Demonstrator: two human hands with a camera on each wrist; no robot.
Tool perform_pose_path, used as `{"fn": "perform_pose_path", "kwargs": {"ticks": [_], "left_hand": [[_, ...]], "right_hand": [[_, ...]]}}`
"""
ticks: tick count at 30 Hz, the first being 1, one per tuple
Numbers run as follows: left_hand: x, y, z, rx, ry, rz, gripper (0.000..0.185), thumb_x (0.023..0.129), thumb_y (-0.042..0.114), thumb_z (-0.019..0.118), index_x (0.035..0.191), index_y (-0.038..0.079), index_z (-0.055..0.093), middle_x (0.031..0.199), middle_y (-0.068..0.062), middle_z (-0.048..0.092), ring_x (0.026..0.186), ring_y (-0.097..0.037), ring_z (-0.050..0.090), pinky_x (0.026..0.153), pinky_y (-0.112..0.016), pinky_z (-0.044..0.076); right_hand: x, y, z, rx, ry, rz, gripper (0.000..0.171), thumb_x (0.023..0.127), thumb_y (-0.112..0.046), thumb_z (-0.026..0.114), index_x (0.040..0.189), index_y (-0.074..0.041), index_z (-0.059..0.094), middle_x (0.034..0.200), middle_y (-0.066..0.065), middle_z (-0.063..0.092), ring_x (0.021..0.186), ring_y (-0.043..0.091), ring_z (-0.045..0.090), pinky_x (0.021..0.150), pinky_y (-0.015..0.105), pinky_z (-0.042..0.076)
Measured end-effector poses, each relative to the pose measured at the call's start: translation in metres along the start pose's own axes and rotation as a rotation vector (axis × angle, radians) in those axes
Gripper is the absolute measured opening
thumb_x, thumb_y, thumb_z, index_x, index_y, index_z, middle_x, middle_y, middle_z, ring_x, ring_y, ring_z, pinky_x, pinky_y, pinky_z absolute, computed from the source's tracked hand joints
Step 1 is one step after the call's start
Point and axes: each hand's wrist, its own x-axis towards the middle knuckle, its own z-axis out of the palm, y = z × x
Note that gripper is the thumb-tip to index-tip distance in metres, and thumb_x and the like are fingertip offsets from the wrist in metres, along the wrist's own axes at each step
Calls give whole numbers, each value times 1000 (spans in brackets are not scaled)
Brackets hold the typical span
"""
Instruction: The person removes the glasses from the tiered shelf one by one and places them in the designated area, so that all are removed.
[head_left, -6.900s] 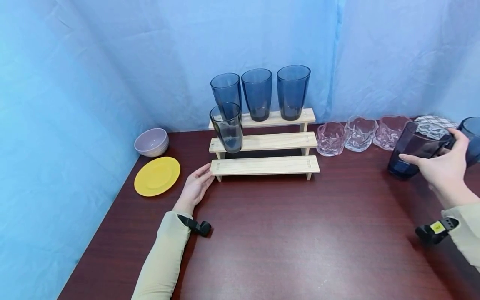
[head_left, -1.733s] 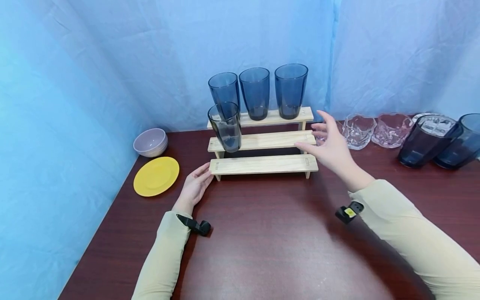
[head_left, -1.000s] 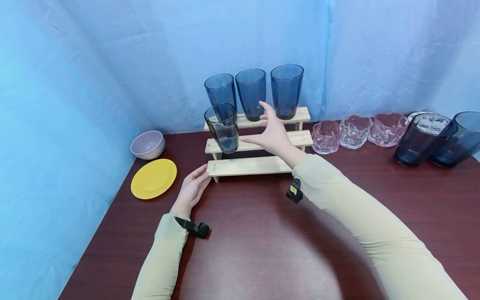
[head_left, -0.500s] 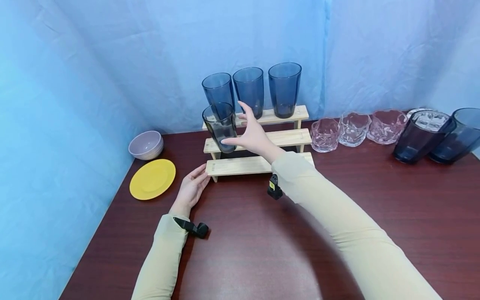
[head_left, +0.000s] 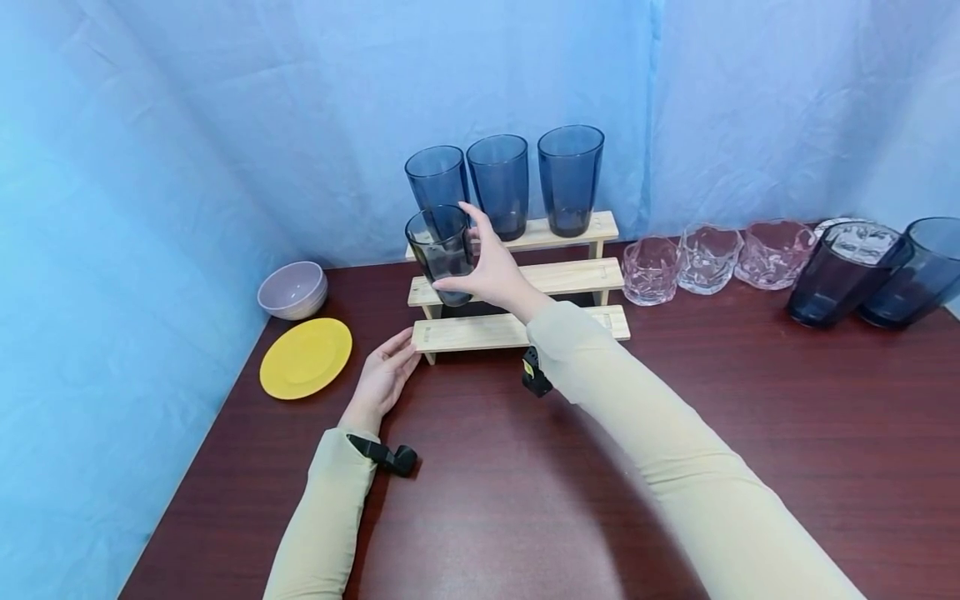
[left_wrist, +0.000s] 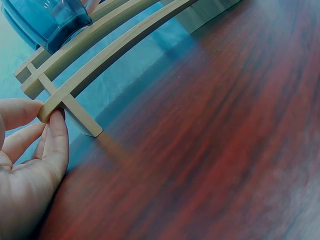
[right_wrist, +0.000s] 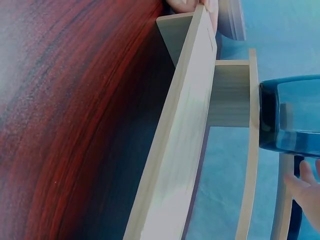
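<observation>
A three-tier wooden stand [head_left: 472, 333] has several tall blue-grey glass tumblers on it. Three of them, such as the far right tumbler [head_left: 572, 179], stand along its top tier. One tumbler [head_left: 431, 254] is at the left of the middle tier. Around this tumbler curves my right hand [head_left: 495, 271], thumb across its front and index finger at the rim. Fingertips of that right hand [right_wrist: 306, 190] show close beside the glass in the right wrist view. My left hand [head_left: 382, 379] pinches the left end of the lowest tier, thumb above and fingers [left_wrist: 59, 130] beneath.
To the left lie a lilac bowl [head_left: 294, 292] and a yellow plate [head_left: 306, 358]. Right of the stand are three wavy short glasses, including a pink one [head_left: 651, 271]. Further right, a dark tumbler [head_left: 840, 279] stands beside a blue tumbler [head_left: 918, 275]. Blue curtains border the table.
My right hand let go of the dark tumbler at the right and travelled left across the stand to the middle-tier tumbler, closing around it. The left hand stays at the lowest tier.
</observation>
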Motion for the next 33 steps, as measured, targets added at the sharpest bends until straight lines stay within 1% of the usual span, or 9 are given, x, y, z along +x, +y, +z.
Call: {"fn": "perform_pose_path", "kwargs": {"ticks": [6, 10, 16, 19, 22, 24, 29, 33], "left_hand": [[0, 0, 1, -2, -7, 1, 50, 97, -4, 41, 146, -2, 29, 147, -17, 32, 96, -2, 59, 85, -15, 48], [0, 1, 2, 18, -9, 4, 50, 98, -3, 42, 146, -2, 29, 147, -17, 33, 99, -2, 58, 88, -16, 47], [0, 1, 2, 8, 2, -6, 50, 98, -2, 43, 146, 0, 31, 146, -15, 34, 99, -3, 58, 87, -16, 47], [-1, 0, 1, 10, 2, -12, 51, 98, -2, 44, 147, 0, 30, 148, -15, 32, 102, -4, 57, 91, -18, 46], [-3, 0, -1, 32, 1, -17, 52, 98, -1, 43, 147, 1, 28, 151, -15, 30, 105, -4, 55, 98, -20, 43], [-3, 0, -1, 31, 9, -21, 52, 98, -1, 43, 147, 1, 28, 151, -15, 30, 106, -4, 54, 101, -22, 41], [-1, 1, 0, 15, 2, -14, 50, 98, -2, 42, 147, 1, 30, 150, -14, 32, 104, -4, 55, 103, -24, 40], [0, 0, 0, 18, -2, -18, 50, 98, -2, 43, 147, 1, 30, 150, -14, 32, 104, -4, 55, 105, -25, 38]], "right_hand": [[1, 3, 3, -3, 7, -1, 109, 71, -30, 83, 150, -32, 9, 151, 10, 29, 137, 23, 32, 106, 47, 37], [1, 4, 3, 12, 28, 4, 107, 71, -30, 83, 150, -33, 11, 147, 13, 34, 135, 24, 35, 104, 47, 39], [0, 4, 5, 29, 44, 21, 103, 74, -28, 82, 149, -34, 12, 142, 15, 39, 132, 24, 39, 100, 46, 42], [0, 4, 7, 32, 48, 30, 102, 75, -27, 81, 149, -36, 12, 140, 16, 41, 131, 24, 40, 99, 45, 43], [-1, 3, 9, 17, 58, 37, 102, 74, -28, 81, 149, -36, 12, 138, 15, 44, 129, 24, 43, 98, 44, 45], [-2, 1, 11, 2, 69, 42, 102, 74, -29, 82, 148, -36, 13, 137, 14, 46, 127, 24, 45, 97, 44, 46], [-5, -1, 13, -49, 125, 56, 101, 72, -32, 82, 148, -36, 15, 136, 12, 48, 123, 25, 49, 93, 46, 47], [-12, 0, 14, -68, 150, 45, 102, 71, -33, 83, 148, -36, 16, 136, 12, 49, 122, 24, 51, 94, 44, 47]]}}
